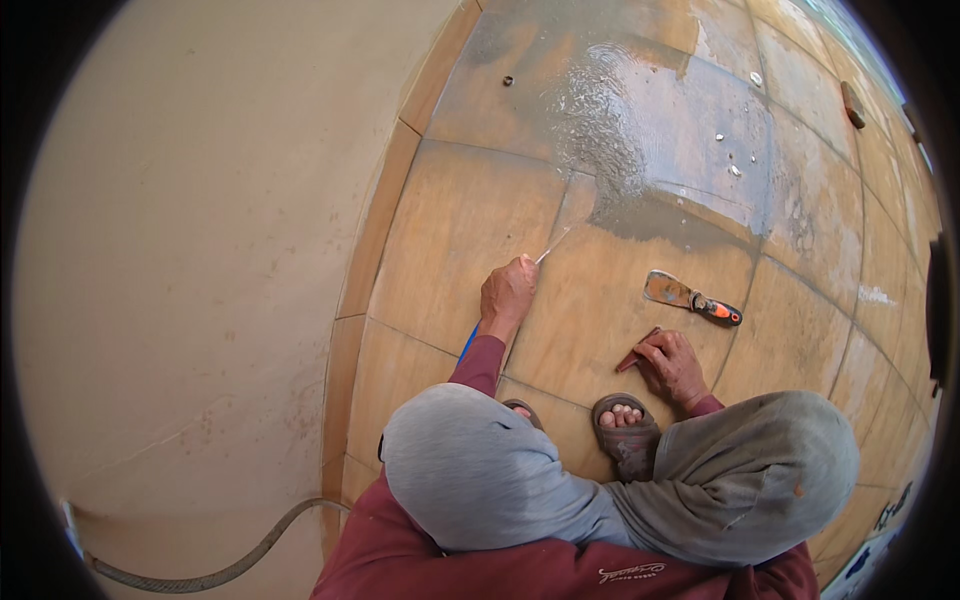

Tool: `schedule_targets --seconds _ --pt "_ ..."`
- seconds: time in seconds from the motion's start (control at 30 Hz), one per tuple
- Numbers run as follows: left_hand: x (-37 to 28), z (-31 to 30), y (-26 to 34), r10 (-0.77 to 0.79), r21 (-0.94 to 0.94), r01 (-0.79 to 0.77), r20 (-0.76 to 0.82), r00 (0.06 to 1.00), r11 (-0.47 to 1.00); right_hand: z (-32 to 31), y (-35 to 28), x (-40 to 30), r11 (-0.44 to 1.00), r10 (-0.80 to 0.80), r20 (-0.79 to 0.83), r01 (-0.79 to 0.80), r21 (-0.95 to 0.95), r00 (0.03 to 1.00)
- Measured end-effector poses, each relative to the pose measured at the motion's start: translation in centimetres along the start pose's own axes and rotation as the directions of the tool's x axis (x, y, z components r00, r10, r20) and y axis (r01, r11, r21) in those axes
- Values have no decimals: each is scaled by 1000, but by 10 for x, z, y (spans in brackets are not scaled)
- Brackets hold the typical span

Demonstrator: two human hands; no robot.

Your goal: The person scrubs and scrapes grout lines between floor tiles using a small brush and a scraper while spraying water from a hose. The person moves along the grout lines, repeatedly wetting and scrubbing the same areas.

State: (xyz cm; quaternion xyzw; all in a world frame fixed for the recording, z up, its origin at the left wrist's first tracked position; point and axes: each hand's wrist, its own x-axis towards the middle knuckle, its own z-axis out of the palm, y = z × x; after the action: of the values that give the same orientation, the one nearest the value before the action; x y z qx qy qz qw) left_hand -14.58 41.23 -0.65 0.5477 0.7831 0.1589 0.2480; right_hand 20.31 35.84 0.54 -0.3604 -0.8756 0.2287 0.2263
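Note:
My left hand (511,292) is closed on what looks like a blue hose (468,343), mostly hidden by the hand and sleeve. A thin jet of water (553,244) leaves the fist and spreads in ripples over the wooden-toned floor tiles (465,225). Low at the right, my right hand (669,360) grips a thin dark red piece (630,360) against a tile, its material unclear. Just above that hand lies a putty knife (671,291) with a stained blade and a black and orange handle. Grey, murky water (652,217) covers several tiles ahead.
A beige wall (195,225) with a tile skirting (381,217) runs along the left. A grey flexible hose (225,577) curves from the wall at lower left. White bits (735,171) lie on the wet tiles, and a brown block (853,105) sits farther right. My sandalled feet (626,431) are close by.

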Motion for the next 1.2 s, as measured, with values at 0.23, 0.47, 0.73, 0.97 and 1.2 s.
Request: schedule_targets --seconds 0.23,0.47,0.73,0.97,1.2 --pt "-13 18 26 78 57 -84 93 993 995 -2 4 0 1000 -19 10 19 -6 1000" --pt "-14 23 40 74 -19 -74 2 997 997 -2 4 -2 1000 -8 -4 8 13 1000" --pt "6 26 27 8 -125 -25 -135 991 992 -2 5 -2 1000 -6 4 6 0 1000" --pt "34 6 -6 -111 -120 87 -217 970 989 3 4 0 1000 -28 -15 28 13 1000" --pt "43 2 2 -139 -278 76 -216 966 958 -1 4 2 1000 -28 -1 28 -1 1000"
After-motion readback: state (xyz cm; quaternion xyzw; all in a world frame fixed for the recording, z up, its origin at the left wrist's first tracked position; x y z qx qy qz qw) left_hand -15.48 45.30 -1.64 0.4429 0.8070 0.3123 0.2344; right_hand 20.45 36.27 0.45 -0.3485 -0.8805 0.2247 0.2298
